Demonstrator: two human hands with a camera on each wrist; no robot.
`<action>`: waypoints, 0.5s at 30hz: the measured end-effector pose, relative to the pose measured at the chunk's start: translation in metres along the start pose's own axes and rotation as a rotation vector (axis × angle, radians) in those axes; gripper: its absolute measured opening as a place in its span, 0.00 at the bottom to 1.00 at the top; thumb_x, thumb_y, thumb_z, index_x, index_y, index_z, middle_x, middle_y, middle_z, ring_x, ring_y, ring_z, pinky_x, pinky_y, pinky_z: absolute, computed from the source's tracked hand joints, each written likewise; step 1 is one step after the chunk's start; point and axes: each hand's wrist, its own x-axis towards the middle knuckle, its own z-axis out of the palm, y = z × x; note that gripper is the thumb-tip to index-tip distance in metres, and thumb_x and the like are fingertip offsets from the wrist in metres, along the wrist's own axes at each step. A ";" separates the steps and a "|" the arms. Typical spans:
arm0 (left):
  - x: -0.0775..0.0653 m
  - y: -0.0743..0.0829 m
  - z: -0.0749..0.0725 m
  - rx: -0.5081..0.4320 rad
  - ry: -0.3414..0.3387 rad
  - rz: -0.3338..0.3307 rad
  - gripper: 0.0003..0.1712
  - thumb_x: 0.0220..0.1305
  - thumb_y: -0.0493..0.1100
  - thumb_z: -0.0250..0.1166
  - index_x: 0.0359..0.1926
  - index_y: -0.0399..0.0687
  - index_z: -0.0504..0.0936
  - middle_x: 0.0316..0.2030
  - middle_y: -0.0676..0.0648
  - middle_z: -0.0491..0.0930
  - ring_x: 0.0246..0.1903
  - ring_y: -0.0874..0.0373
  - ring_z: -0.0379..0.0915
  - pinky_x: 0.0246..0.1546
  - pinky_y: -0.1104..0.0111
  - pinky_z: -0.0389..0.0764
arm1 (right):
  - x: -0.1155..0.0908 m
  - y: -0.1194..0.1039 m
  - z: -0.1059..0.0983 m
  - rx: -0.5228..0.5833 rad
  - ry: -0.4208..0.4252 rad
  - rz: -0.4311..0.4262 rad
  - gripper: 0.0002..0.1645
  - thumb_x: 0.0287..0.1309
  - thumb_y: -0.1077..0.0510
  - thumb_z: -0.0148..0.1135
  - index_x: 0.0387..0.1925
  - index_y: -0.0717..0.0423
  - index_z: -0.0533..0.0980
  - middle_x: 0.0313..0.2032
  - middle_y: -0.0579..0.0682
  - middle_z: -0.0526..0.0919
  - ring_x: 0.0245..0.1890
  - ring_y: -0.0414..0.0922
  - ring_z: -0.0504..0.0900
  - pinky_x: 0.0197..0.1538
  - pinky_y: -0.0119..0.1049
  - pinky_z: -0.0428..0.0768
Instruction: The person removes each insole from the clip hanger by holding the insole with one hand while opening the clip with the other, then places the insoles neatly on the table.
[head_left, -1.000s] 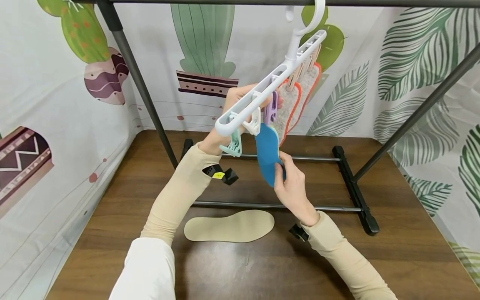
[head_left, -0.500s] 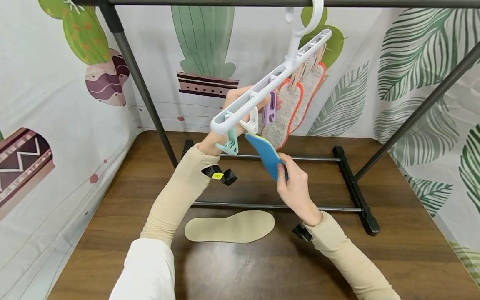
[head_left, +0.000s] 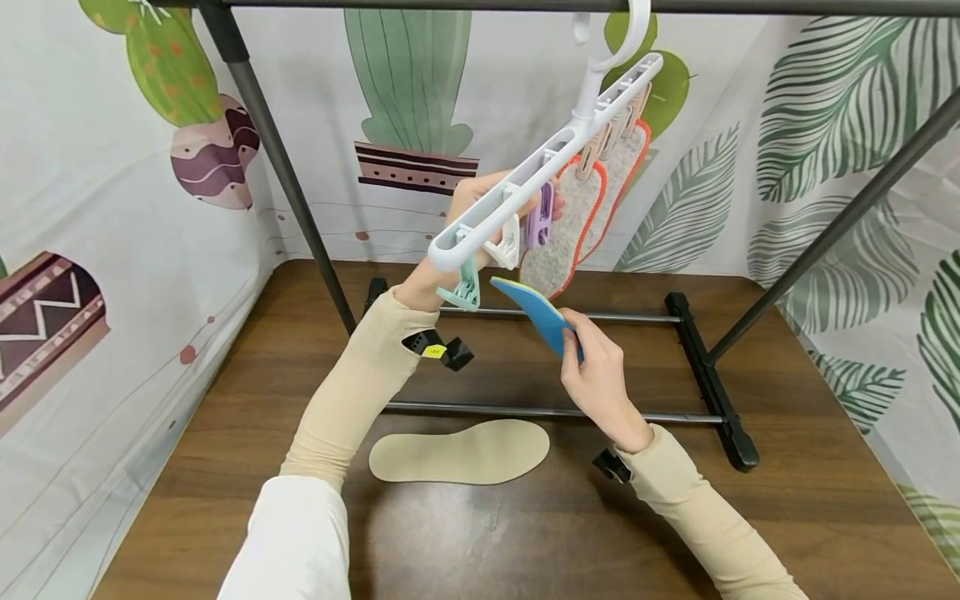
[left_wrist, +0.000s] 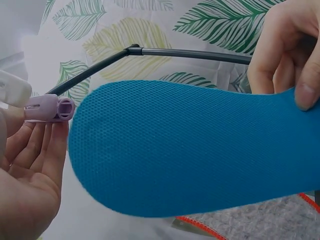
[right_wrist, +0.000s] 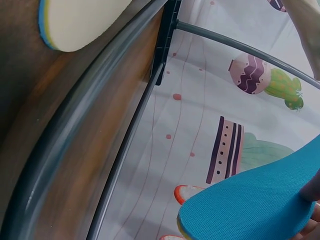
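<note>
My right hand point(head_left: 598, 375) pinches one end of a blue insole point(head_left: 534, 312) between thumb and fingers. The insole slants up to the left, its yellowish edge showing and its free end below the hanger's clips. My left hand point(head_left: 468, 200), partly hidden behind the white hanger point(head_left: 543, 162), pinches a purple clothespin point(head_left: 538, 218) that hangs from the bar. In the left wrist view the insole's rounded end lies right beside the purple clothespin point(left_wrist: 50, 108). A white clothespin point(head_left: 508, 243) and a mint clothespin point(head_left: 465, 287) hang nearer the bar's front end.
Two grey insoles with orange edging point(head_left: 570, 212) hang from beige clothespins point(head_left: 590, 157) farther along the bar. A beige insole point(head_left: 459, 452) lies on the wooden table point(head_left: 480, 542). The dark rack's leg point(head_left: 277, 167), foot point(head_left: 712, 383) and lower rails point(head_left: 510, 409) surround the workspace.
The blue insole's upper end has come down from the purple clothespin and tilted left. My right hand has shifted slightly right and down. My left hand stays at the clothespin.
</note>
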 end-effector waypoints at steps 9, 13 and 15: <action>-0.001 -0.002 -0.001 -0.045 -0.016 0.068 0.12 0.60 0.17 0.49 0.43 0.14 0.75 0.30 0.41 0.83 0.31 0.59 0.81 0.36 0.70 0.81 | -0.004 0.003 -0.002 -0.014 -0.029 -0.037 0.16 0.57 0.76 0.55 0.47 0.67 0.78 0.40 0.62 0.85 0.37 0.55 0.85 0.36 0.48 0.83; -0.004 0.001 0.000 -0.014 0.008 0.094 0.10 0.58 0.18 0.48 0.30 0.21 0.77 0.24 0.44 0.78 0.22 0.63 0.70 0.26 0.74 0.73 | -0.005 0.006 -0.002 -0.020 -0.025 -0.039 0.17 0.56 0.78 0.55 0.46 0.66 0.79 0.40 0.61 0.85 0.37 0.54 0.85 0.37 0.47 0.83; -0.006 0.001 -0.001 -0.027 -0.004 0.125 0.12 0.58 0.17 0.46 0.29 0.22 0.76 0.23 0.48 0.75 0.20 0.64 0.67 0.24 0.76 0.69 | -0.006 0.007 -0.003 -0.027 -0.035 -0.037 0.17 0.56 0.78 0.54 0.46 0.66 0.79 0.40 0.60 0.85 0.38 0.54 0.85 0.38 0.47 0.83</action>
